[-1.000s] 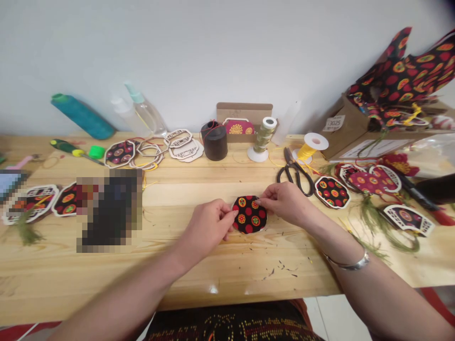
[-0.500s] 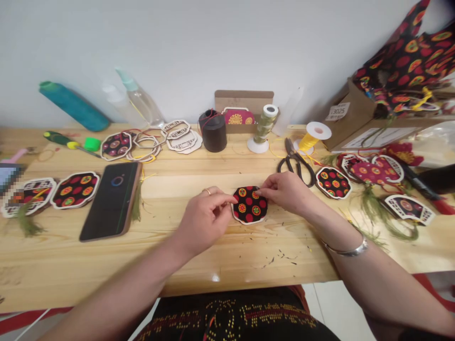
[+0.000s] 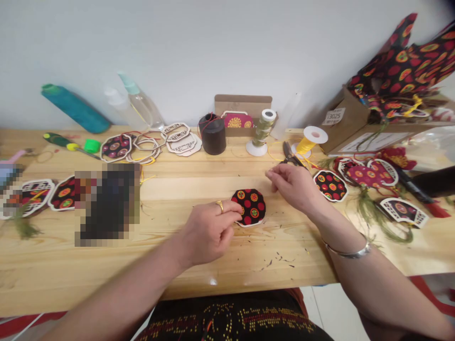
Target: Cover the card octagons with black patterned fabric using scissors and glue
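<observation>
A small scalloped wooden piece covered in black fabric with red and orange flower rounds (image 3: 253, 208) lies flat on the table in front of me. My left hand (image 3: 211, 227), with a gold ring, is closed, its fingertips pressed on the left edge of this fabric-covered piece. My right hand (image 3: 293, 187), wearing a silver bangle, hovers up and to the right, apart from the piece. Its thumb and forefinger are pinched together; anything between them is too small to make out. Just behind that hand are black-handled scissors (image 3: 287, 152), partly hidden by it.
Along the wall stand a black thread cone (image 3: 212, 135), a green thread spool (image 3: 262, 132) and a yellow spool (image 3: 313, 139). Finished ornaments with green tassels (image 3: 373, 213) lie at right, beside a cardboard box (image 3: 341, 125). A pixelated dark object (image 3: 113, 203) lies at left.
My right hand has let go of the piece's upper right edge and moved up and right, now covering the scissors' handles. My left fingers have shifted further over the piece's left edge.
</observation>
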### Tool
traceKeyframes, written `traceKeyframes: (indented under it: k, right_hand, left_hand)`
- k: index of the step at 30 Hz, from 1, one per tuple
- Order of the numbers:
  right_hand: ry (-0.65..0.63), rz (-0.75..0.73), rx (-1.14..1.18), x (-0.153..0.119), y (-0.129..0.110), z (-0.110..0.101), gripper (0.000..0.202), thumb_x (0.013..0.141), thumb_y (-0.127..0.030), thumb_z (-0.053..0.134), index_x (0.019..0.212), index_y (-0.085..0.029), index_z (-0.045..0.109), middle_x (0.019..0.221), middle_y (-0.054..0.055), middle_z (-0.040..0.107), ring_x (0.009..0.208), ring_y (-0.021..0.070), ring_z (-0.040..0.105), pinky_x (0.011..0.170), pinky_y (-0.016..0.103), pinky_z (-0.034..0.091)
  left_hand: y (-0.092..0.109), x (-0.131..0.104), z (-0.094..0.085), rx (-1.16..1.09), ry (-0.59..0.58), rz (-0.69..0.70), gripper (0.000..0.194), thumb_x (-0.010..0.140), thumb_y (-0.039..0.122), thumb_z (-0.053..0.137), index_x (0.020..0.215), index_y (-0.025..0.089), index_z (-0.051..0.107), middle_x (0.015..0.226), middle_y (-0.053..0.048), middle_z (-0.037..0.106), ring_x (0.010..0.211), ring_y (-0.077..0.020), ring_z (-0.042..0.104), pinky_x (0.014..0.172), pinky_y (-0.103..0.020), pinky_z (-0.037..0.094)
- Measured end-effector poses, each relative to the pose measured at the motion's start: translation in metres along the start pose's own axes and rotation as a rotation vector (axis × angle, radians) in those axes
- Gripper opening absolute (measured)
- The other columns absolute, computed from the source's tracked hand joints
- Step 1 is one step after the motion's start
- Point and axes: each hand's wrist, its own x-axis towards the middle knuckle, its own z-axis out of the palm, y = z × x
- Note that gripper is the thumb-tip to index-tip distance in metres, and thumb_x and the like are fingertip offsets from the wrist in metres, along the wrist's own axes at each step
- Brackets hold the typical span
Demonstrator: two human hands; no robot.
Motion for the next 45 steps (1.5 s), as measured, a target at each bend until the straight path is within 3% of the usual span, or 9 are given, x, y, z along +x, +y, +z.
traceKeyframes:
  k: [3,8,11,14,18,24,33,45]
  right_hand:
    - [0.093,-0.134,0.023,-0.006,-0.004,-0.004,0.02,0.089,-0.028,0.053,0.087,-0.016,0.068,0.073,0.004,0.069,0.065,0.015,0.06,0.063,0.029,0.045]
    - [-0.012,-0.587,-0.083,-0.023,-0.004,0.002,0.016,0.088,-0.021,0.059,0.099,-0.017,0.07,0.104,0.009,0.07,0.097,0.0222,0.059,0.086,0.039,0.049]
    - [0.012,-0.768,-0.105,-0.028,0.003,0.01,0.019,0.09,-0.021,0.058,0.105,-0.019,0.069,0.109,0.008,0.07,0.104,0.0247,0.054,0.091,0.045,0.047]
    - [0.0,-0.851,-0.125,-0.028,0.01,0.016,0.022,0.089,-0.021,0.06,0.109,-0.019,0.068,0.114,0.007,0.07,0.109,0.0264,0.05,0.092,0.047,0.047]
    - [-0.019,-0.885,-0.102,-0.028,0.016,0.017,0.023,0.088,-0.021,0.061,0.111,-0.02,0.068,0.114,0.006,0.07,0.112,0.027,0.048,0.094,0.049,0.046]
    - [-0.052,-0.878,-0.092,-0.028,0.019,0.011,0.019,0.089,-0.02,0.059,0.103,-0.023,0.072,0.109,0.005,0.073,0.114,0.0281,0.049,0.093,0.052,0.045]
    - [-0.095,-0.874,-0.087,-0.026,0.017,0.009,0.019,0.09,-0.021,0.058,0.103,-0.024,0.073,0.102,0.005,0.074,0.111,0.0266,0.05,0.092,0.05,0.046]
    - [-0.109,-0.896,-0.078,-0.026,0.018,0.01,0.02,0.09,-0.021,0.058,0.104,-0.022,0.072,0.104,0.006,0.073,0.111,0.0256,0.049,0.093,0.048,0.047]
  left_hand:
    - [0.001,0.001,-0.003,0.035,0.056,-0.007,0.028,0.073,0.0,0.049,0.088,0.015,0.067,0.095,-0.008,0.073,0.085,-0.0177,0.064,0.078,-0.035,0.056]
    - [-0.001,0.006,-0.008,0.077,0.175,-0.168,0.032,0.073,-0.001,0.046,0.085,0.018,0.069,0.096,-0.005,0.074,0.097,-0.0236,0.053,0.089,-0.046,0.049]
    - [-0.002,0.009,-0.009,0.045,0.119,-0.244,0.029,0.076,0.002,0.049,0.086,0.019,0.069,0.102,-0.003,0.073,0.107,-0.0258,0.047,0.096,-0.049,0.044]
    - [-0.004,0.011,-0.012,0.006,0.004,-0.295,0.029,0.078,0.014,0.062,0.106,0.019,0.066,0.121,-0.005,0.067,0.121,-0.0284,0.038,0.104,-0.053,0.037]
    - [-0.007,0.012,-0.018,-0.053,-0.171,-0.268,0.057,0.079,0.024,0.071,0.132,0.022,0.051,0.133,-0.003,0.06,0.131,-0.027,0.03,0.11,-0.05,0.03]
    - [-0.012,0.01,-0.016,-0.064,-0.286,-0.261,0.06,0.083,0.025,0.067,0.138,0.025,0.044,0.13,-0.005,0.06,0.124,-0.026,0.038,0.107,-0.048,0.034]
    - [-0.014,0.01,-0.012,-0.042,-0.276,-0.23,0.06,0.085,0.02,0.061,0.141,0.027,0.041,0.114,-0.004,0.068,0.118,-0.0256,0.042,0.103,-0.047,0.035]
    - [-0.012,0.009,-0.009,-0.017,-0.274,-0.247,0.061,0.085,0.02,0.061,0.142,0.026,0.041,0.115,-0.005,0.067,0.117,-0.0261,0.043,0.102,-0.046,0.034]
